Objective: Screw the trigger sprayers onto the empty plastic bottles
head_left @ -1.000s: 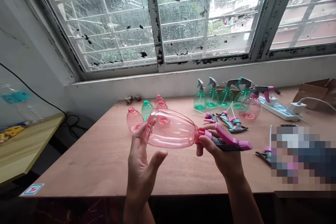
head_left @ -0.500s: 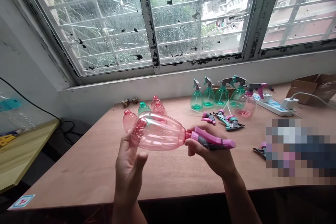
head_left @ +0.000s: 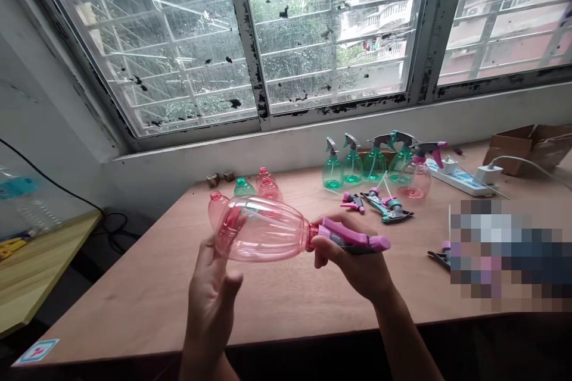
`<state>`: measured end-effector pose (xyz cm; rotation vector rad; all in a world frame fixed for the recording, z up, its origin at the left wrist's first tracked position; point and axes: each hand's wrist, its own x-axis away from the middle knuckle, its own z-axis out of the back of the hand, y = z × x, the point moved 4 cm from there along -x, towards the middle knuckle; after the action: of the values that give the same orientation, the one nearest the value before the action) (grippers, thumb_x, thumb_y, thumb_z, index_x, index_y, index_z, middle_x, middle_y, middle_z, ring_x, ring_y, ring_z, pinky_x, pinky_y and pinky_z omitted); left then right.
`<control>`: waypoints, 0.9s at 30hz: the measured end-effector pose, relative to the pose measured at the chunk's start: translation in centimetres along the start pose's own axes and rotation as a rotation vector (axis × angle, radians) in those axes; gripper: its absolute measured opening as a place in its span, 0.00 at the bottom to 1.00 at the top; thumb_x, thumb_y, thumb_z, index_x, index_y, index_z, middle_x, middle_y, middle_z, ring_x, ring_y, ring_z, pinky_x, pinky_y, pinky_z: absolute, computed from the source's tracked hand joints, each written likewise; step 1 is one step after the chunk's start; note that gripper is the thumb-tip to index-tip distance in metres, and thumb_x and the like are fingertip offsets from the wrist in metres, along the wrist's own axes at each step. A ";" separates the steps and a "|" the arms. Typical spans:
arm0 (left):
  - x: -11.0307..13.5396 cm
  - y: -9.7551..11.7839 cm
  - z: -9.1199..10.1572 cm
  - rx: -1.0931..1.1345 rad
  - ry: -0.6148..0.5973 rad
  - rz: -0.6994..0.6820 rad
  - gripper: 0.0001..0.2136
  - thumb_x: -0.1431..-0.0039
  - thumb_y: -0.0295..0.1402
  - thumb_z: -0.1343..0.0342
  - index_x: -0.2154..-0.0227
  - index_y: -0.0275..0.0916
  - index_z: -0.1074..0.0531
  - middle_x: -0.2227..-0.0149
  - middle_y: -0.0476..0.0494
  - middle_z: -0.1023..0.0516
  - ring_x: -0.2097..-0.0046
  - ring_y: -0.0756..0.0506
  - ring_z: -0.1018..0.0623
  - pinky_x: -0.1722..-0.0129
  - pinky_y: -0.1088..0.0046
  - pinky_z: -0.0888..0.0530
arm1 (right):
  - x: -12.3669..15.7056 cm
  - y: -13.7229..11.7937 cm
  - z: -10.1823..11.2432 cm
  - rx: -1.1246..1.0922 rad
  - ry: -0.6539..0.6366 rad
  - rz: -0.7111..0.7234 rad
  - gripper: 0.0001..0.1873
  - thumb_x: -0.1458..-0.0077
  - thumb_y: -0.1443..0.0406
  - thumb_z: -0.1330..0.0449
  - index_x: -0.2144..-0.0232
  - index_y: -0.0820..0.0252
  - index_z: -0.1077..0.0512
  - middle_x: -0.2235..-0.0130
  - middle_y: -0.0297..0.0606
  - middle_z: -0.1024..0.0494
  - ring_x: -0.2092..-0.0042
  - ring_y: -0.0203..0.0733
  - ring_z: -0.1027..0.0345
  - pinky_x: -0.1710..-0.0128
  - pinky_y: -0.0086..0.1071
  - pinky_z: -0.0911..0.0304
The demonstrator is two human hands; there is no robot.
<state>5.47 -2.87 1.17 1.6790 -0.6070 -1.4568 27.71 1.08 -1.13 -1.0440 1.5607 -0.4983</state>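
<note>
A clear pink spray bottle (head_left: 263, 232) lies sideways in the air between my hands, above the table. My left hand (head_left: 210, 292) holds its base, fingers behind the plastic and thumb lifted off in front. At the neck, my right hand (head_left: 351, 265) grips the bottle where the pink and grey trigger head (head_left: 353, 235) meets it. The right fingers behind the neck are partly hidden. Beyond the held bottle stand pink bottles without heads (head_left: 268, 187) and a green one (head_left: 244, 186).
Green spray bottles (head_left: 353, 164) and a pink one (head_left: 415, 178) stand at the back right. Loose trigger heads (head_left: 386, 205) lie before them. A power strip (head_left: 460, 177) and cardboard box (head_left: 527, 152) are farther right. A blurred-out patch covers the right side of the table (head_left: 134, 297).
Both hands and the bottle have shifted slightly left and down in view. The grip on the bottle looks the same.
</note>
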 end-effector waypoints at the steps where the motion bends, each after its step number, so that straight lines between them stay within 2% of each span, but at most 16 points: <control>1: -0.1 0.1 -0.1 -0.008 0.045 0.017 0.36 0.41 0.66 0.34 0.42 0.41 0.20 0.36 0.31 0.18 0.29 0.23 0.26 0.27 0.38 0.31 | 0.0 0.1 -0.1 -0.002 -0.030 0.020 0.12 0.39 0.58 0.23 0.61 0.56 0.20 0.72 0.32 0.15 0.76 0.39 0.23 0.76 0.31 0.27; 4: -0.2 0.2 -0.3 -0.019 0.106 0.042 0.30 0.37 0.58 0.31 0.41 0.43 0.21 0.38 0.34 0.16 0.29 0.25 0.25 0.29 0.41 0.28 | -0.1 0.3 -0.2 -0.059 -0.048 0.022 0.13 0.34 0.53 0.28 0.59 0.55 0.19 0.73 0.31 0.15 0.77 0.39 0.23 0.76 0.31 0.29; 6: -0.2 0.3 -0.5 -0.020 0.046 0.002 0.26 0.35 0.48 0.28 0.38 0.46 0.21 0.32 0.37 0.20 0.26 0.28 0.28 0.25 0.46 0.33 | -0.2 0.4 0.0 -0.101 0.006 -0.029 0.17 0.30 0.49 0.33 0.59 0.55 0.18 0.73 0.32 0.16 0.78 0.39 0.24 0.76 0.32 0.32; 9: 0.2 0.3 -0.5 -0.006 -0.048 -0.053 0.28 0.34 0.38 0.28 0.34 0.53 0.24 0.27 0.43 0.26 0.23 0.31 0.33 0.21 0.48 0.39 | -0.3 0.2 0.2 -0.153 0.047 -0.122 0.22 0.27 0.46 0.37 0.63 0.55 0.17 0.73 0.34 0.15 0.81 0.37 0.26 0.75 0.32 0.35; 12: 0.5 0.0 -0.6 0.010 -0.054 -0.024 0.28 0.35 0.41 0.28 0.33 0.50 0.25 0.27 0.40 0.26 0.22 0.30 0.35 0.21 0.46 0.39 | -0.3 0.0 0.2 -0.145 0.019 -0.153 0.23 0.28 0.45 0.37 0.62 0.55 0.17 0.74 0.35 0.15 0.82 0.37 0.27 0.77 0.32 0.38; 15: 0.3 -0.1 -0.9 0.061 0.011 -0.040 0.28 0.35 0.46 0.27 0.36 0.46 0.24 0.30 0.35 0.23 0.24 0.27 0.32 0.23 0.43 0.36 | -0.3 0.1 0.4 -0.033 0.071 -0.114 0.22 0.31 0.44 0.34 0.64 0.55 0.21 0.78 0.32 0.19 0.83 0.39 0.29 0.80 0.33 0.39; 19: -0.2 -0.2 -1.1 0.153 0.081 -0.149 0.22 0.36 0.40 0.26 0.41 0.49 0.21 0.31 0.39 0.21 0.26 0.27 0.28 0.25 0.40 0.34 | -0.5 0.5 0.5 0.076 0.128 -0.062 0.25 0.34 0.44 0.31 0.72 0.53 0.28 0.83 0.27 0.29 0.84 0.35 0.38 0.85 0.30 0.47; 23: -0.3 -0.1 -0.8 0.108 0.041 -0.179 0.23 0.34 0.37 0.27 0.37 0.54 0.21 0.28 0.43 0.25 0.22 0.29 0.35 0.22 0.41 0.40 | -0.8 0.8 0.8 0.062 0.148 -0.052 0.28 0.30 0.45 0.34 0.77 0.54 0.29 0.82 0.28 0.28 0.84 0.33 0.38 0.83 0.30 0.46; 27: 0.1 0.4 -0.7 -0.008 -0.049 -0.203 0.26 0.34 0.33 0.28 0.35 0.57 0.22 0.26 0.45 0.28 0.23 0.30 0.33 0.22 0.46 0.36 | -1.0 0.7 1.4 -0.015 0.153 -0.002 0.29 0.29 0.45 0.36 0.78 0.54 0.27 0.82 0.30 0.27 0.84 0.34 0.38 0.85 0.31 0.50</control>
<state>6.20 -3.02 1.47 1.7438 -0.4664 -1.6449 28.72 2.60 -1.51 -1.0386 1.7003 -0.5807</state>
